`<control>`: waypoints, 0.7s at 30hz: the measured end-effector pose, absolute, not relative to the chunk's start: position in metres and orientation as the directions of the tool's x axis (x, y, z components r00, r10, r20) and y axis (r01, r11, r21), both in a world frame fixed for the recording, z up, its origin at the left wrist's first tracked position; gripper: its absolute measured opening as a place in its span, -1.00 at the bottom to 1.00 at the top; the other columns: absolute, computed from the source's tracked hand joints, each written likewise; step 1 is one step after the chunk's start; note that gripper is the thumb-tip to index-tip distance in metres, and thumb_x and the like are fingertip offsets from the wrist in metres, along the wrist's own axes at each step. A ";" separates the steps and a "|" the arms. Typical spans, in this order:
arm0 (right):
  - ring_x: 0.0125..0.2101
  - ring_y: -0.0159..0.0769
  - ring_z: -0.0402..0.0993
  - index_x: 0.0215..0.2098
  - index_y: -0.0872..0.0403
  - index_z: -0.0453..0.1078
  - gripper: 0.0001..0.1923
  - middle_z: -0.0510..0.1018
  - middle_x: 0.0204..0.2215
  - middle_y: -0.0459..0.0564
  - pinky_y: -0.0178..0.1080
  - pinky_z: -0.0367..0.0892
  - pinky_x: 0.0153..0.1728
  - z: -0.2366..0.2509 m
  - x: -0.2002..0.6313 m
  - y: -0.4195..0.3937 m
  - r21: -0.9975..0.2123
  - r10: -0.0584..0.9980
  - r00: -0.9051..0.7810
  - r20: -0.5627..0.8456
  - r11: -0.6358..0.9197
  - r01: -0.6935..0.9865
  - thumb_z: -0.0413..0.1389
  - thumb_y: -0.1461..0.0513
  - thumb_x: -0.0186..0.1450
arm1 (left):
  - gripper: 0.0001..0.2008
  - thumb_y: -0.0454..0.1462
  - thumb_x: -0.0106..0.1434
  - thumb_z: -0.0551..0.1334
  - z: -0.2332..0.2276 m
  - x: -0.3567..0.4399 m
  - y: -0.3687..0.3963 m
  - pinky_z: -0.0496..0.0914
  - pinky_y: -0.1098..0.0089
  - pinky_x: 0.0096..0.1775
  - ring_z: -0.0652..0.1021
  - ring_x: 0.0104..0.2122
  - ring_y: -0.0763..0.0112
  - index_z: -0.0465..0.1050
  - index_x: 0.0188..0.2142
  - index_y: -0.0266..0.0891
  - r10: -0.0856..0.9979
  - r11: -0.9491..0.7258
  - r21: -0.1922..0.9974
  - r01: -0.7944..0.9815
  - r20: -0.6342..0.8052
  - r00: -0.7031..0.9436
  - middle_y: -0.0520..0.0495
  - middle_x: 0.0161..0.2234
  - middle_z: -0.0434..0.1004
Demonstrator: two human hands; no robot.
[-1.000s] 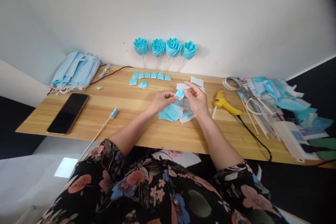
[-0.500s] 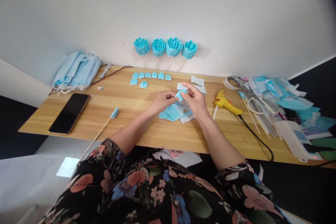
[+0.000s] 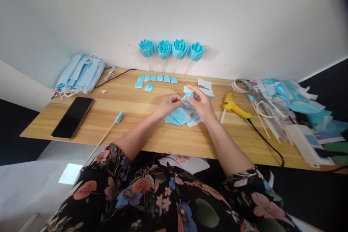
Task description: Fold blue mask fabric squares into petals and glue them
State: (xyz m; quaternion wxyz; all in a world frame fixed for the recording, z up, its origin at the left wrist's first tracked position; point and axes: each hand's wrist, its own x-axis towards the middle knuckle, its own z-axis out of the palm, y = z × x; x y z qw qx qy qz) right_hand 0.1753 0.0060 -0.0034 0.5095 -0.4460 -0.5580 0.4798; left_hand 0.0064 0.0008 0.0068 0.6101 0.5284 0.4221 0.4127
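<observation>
Between my two hands is a small piece of blue mask fabric (image 3: 187, 97), partly folded. My left hand (image 3: 170, 104) pinches its left side with thumb and finger. On its right side, my right hand (image 3: 200, 103) grips it with the thumb pressed on top. Under the hands lies a loose pile of cut blue fabric pieces (image 3: 178, 116). Several folded blue petals (image 3: 160, 78) lie in a row farther back, with another folded petal (image 3: 149, 87) in front of them. A wooden stick with a blue wrapped tip (image 3: 119, 117) rests by my left forearm.
Several blue fabric roses (image 3: 164, 49) on sticks lean against the wall. To the left are a mask stack (image 3: 78, 72) and a phone (image 3: 72, 117). A yellow glue gun (image 3: 234, 106), scissors (image 3: 265, 108), a tape roll (image 3: 241, 86) and blue scraps (image 3: 288, 96) lie on the right. White strips (image 3: 204, 84) sit behind my right hand.
The blue fabric piece between my fingers has changed shape slightly, its lower part now folded up more. Both hands stay in nearly the same place.
</observation>
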 end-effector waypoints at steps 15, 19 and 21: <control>-0.48 -0.42 0.30 0.07 -0.01 0.48 -0.44 0.39 -0.53 -0.19 -0.31 0.28 -0.42 -0.003 0.175 0.006 -0.982 0.983 -0.025 0.183 0.184 0.038 0.31 0.01 0.13 | -0.68 -0.10 -0.01 0.41 -0.001 0.008 0.003 0.14 0.45 -0.45 0.27 -0.55 0.60 0.39 -0.50 -0.29 0.949 0.076 0.993 -0.086 -0.046 0.313 0.11 -0.57 0.31; -0.38 -0.37 0.42 0.10 -0.01 0.45 -0.40 0.53 -0.40 -0.12 -0.27 0.37 -0.31 -0.006 0.176 0.010 -0.978 0.978 -0.026 0.208 0.209 0.026 0.31 0.01 0.11 | -0.70 -0.13 -0.02 0.40 0.001 0.009 0.004 0.13 0.46 -0.46 0.26 -0.56 0.61 0.40 -0.53 -0.30 0.953 0.068 0.995 -0.070 -0.044 0.301 0.11 -0.58 0.31; -0.38 -0.35 0.44 0.08 0.00 0.46 -0.43 0.55 -0.39 -0.11 -0.25 0.39 -0.28 -0.007 0.177 0.012 -0.973 0.974 0.008 0.226 0.226 0.041 0.30 0.02 0.13 | -0.72 -0.14 -0.02 0.39 0.002 0.010 0.004 0.14 0.46 -0.46 0.27 -0.56 0.61 0.41 -0.52 -0.30 0.953 0.069 0.995 -0.070 -0.045 0.300 0.11 -0.57 0.33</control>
